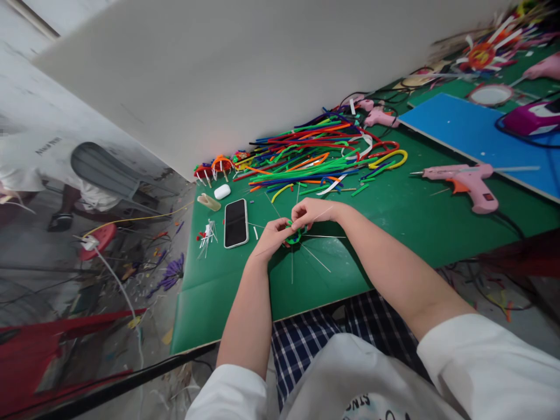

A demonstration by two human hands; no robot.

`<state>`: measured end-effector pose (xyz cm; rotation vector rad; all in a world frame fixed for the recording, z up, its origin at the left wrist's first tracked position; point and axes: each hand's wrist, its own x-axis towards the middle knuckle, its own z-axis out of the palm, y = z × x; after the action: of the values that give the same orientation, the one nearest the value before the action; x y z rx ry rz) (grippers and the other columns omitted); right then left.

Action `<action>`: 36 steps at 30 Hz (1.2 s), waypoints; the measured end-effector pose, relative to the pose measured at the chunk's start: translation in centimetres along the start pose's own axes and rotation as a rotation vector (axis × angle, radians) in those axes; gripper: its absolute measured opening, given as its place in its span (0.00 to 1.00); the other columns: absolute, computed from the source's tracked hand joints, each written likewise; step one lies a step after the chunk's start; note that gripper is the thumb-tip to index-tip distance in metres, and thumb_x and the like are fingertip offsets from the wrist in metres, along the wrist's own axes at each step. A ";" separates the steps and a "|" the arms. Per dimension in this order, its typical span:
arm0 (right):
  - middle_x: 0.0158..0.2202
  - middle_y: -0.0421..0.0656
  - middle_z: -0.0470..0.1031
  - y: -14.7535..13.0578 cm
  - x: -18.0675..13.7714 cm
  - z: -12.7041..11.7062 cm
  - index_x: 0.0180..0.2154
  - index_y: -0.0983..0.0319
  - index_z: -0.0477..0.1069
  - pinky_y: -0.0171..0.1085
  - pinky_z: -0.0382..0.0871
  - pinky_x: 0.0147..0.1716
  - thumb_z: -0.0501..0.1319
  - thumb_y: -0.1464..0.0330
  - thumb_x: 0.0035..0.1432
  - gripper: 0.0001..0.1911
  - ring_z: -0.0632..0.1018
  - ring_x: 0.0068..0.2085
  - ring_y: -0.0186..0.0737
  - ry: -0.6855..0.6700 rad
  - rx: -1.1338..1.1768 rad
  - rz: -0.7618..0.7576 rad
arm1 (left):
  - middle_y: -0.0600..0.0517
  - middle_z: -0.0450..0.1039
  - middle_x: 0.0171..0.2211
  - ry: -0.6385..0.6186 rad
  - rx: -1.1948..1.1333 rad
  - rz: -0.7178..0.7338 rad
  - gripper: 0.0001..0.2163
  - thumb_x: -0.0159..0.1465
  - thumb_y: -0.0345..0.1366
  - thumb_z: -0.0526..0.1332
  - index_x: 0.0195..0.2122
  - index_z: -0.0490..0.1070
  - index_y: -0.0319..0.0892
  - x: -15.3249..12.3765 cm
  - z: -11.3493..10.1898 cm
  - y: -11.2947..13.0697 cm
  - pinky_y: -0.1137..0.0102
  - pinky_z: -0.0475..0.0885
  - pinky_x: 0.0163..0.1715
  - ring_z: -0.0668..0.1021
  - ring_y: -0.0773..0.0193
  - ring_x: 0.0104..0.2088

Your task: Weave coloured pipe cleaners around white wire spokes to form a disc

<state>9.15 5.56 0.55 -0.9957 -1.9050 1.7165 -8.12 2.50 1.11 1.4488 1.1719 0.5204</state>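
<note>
Both of my hands meet over a small round woven piece (pixel 294 238) in green and blue, low over the green table (pixel 371 233). Thin white spokes (pixel 317 258) fan out from it on several sides. At its left edge, my left hand (pixel 276 234) is closed with the fingertips on the weave. My right hand (pixel 310 213) pinches at its upper edge, where a bit of green strand shows between the fingers. My fingers cover part of the weave. A white-framed phone (pixel 236 223) lies left of my left hand.
Behind my hands lies a pile of coloured strands (pixel 301 154). A pink glue gun (pixel 464 178) rests at the right, beside a blue board (pixel 485 134). Left of the phone are small white sticks (pixel 207 238) and a white case (pixel 222 191). Another person (pixel 35 166) sits beyond the table's left edge.
</note>
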 end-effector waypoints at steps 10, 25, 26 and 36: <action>0.16 0.36 0.61 -0.1 0.7 1.3 0.19 0.64 0.60 0.28 0.63 0.17 0.59 0.54 0.42 0.20 0.65 0.19 0.26 0.140 -0.040 0.024 | 0.52 0.67 0.24 0.016 0.028 0.052 0.13 0.50 0.36 0.58 0.35 0.71 0.37 0.2 0.3 -0.4 0.78 0.64 0.16 0.67 0.72 0.21; 0.19 0.38 0.68 -0.1 0.1 0.0 0.22 0.66 0.68 0.31 0.66 0.24 0.61 0.60 0.41 0.13 0.69 0.22 0.28 0.134 0.016 0.007 | 0.53 0.67 0.23 0.034 -0.017 0.013 0.11 0.48 0.37 0.59 0.32 0.70 0.38 0.0 0.3 0.1 0.77 0.63 0.16 0.67 0.73 0.19; 0.20 0.39 0.69 -0.2 0.0 -0.1 0.22 0.66 0.69 0.31 0.66 0.24 0.61 0.61 0.41 0.13 0.69 0.23 0.29 0.129 0.007 0.016 | 0.53 0.67 0.22 0.036 -0.017 0.008 0.10 0.48 0.37 0.59 0.31 0.69 0.38 0.1 0.3 0.0 0.77 0.63 0.16 0.67 0.73 0.19; 0.23 0.40 0.70 -0.1 -0.6 -0.9 0.27 0.65 0.71 0.32 0.66 0.26 0.61 0.60 0.41 0.14 0.70 0.27 0.31 0.135 0.016 -0.035 | 0.55 0.66 0.21 0.042 -0.035 0.001 0.10 0.48 0.39 0.61 0.29 0.67 0.39 0.1 0.2 0.0 0.76 0.65 0.17 0.68 0.72 0.20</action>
<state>10.16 5.76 0.90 -1.0383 -1.8101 1.6011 -7.92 2.49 1.07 1.4144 1.1902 0.5715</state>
